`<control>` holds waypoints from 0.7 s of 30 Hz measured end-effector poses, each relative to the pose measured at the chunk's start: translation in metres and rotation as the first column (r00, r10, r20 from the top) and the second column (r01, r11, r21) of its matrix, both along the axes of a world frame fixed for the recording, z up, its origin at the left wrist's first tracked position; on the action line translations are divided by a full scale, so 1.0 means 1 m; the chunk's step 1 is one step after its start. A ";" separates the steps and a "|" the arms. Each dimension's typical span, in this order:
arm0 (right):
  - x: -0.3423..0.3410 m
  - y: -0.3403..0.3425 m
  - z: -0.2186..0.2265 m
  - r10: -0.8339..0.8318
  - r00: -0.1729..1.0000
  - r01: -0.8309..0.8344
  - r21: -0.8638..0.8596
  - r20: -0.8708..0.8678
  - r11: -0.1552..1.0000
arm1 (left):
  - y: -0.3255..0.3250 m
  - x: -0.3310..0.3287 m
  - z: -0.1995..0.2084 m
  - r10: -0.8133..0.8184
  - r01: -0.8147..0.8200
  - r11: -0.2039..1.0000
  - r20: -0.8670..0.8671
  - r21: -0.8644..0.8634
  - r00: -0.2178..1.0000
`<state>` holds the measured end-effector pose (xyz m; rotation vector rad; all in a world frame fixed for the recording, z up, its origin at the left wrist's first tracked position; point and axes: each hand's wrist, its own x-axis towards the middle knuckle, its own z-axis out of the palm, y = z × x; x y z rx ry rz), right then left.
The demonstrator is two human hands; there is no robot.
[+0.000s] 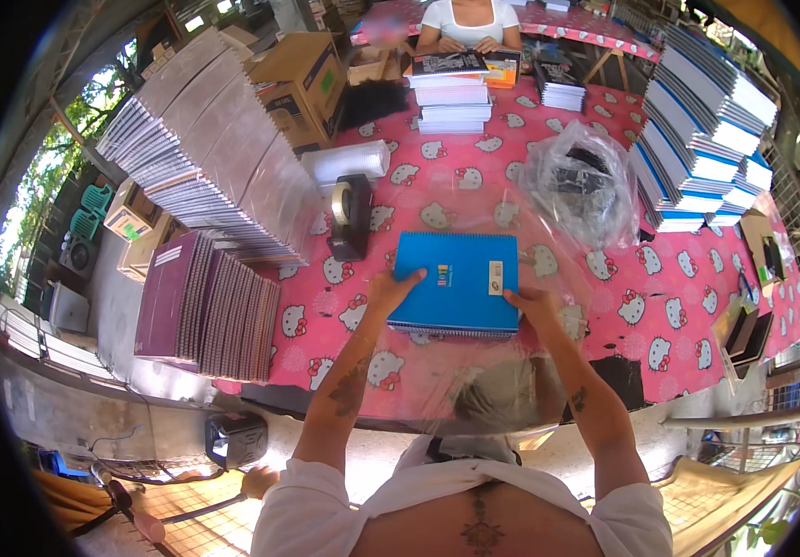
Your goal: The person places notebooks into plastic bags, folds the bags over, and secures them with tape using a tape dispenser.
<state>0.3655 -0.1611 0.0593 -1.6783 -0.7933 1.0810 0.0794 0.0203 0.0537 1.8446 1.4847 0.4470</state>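
Observation:
In the middle of the table lies a small stack of blue spiral notebooks [456, 302], one squarely over another, with wire coils along the far and near edges. A small white label sits on the top cover's right side. My left hand [393, 293] grips the stack's left side, thumb on the cover. On the opposite side my right hand [534, 304] holds the edge, its thumb by the label; the fingers beneath are partly hidden. A clear plastic sheet [460, 371] is spread under and around the notebooks. Left of them stands a black tape dispenser [351, 223] with a roll of tape.
Tall notebook stacks [224, 139] and purple notebooks [205, 306] stand at left. At right rise blue-and-white notebook stacks [697, 139], near a crumpled clear plastic bag [581, 186]. Beyond a notebook pile [453, 97], another person [470, 23] sits. Cardboard boxes [303, 84] stand far left.

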 end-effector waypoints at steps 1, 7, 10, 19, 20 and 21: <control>0.000 0.003 -0.007 -0.004 0.999 0.005 0.023 -0.052 1.000 | 0.002 -0.002 0.000 -0.003 0.003 1.000 -0.017 0.008 1.000; 0.006 -0.011 -0.017 -0.174 0.975 0.176 0.002 -0.140 0.984 | -0.018 -0.056 -0.007 0.161 -0.146 0.986 0.225 -0.080 0.961; -0.012 -0.096 0.028 0.342 0.752 -0.467 0.088 0.564 0.880 | -0.105 -0.116 0.000 -0.167 0.136 0.942 0.079 0.305 0.983; -0.035 -0.108 0.067 0.403 0.709 -0.521 0.045 0.579 0.852 | -0.087 -0.135 0.052 -0.346 0.348 0.923 -0.041 0.167 0.937; -0.039 -0.107 0.077 0.270 0.605 -0.571 0.172 0.749 0.803 | -0.084 -0.121 0.070 -0.370 0.377 0.907 -0.073 0.186 0.926; -0.042 -0.113 0.073 0.245 0.605 -0.556 0.182 0.757 0.811 | -0.085 -0.111 0.093 -0.492 0.510 0.802 -0.142 0.311 0.859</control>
